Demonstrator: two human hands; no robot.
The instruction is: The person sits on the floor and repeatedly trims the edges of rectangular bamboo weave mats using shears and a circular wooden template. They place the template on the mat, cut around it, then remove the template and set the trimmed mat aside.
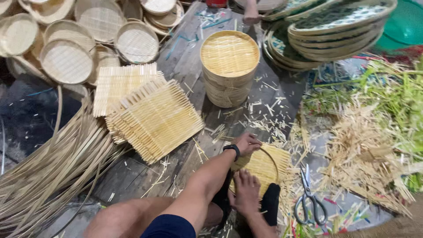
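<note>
A square woven bamboo mat (266,165) lies on the floor in front of me, with a thin dark hoop (274,159) laid on it. My left hand (246,143), a black watch on its wrist, grips the mat and hoop at their far left edge. My right hand (246,190) presses flat on the near part of the mat, fingers closed and pointing away from me. Dark fabric (269,203) hides the mat's near edge.
Grey-handled scissors (310,203) lie right of the mat among bamboo offcuts (365,150). A pile of square woven mats (154,117) and a tall stack of round trays (229,66) stand ahead. Long bamboo strips (53,176) are at left, round baskets (66,59) at far left, patterned trays (335,26) at far right.
</note>
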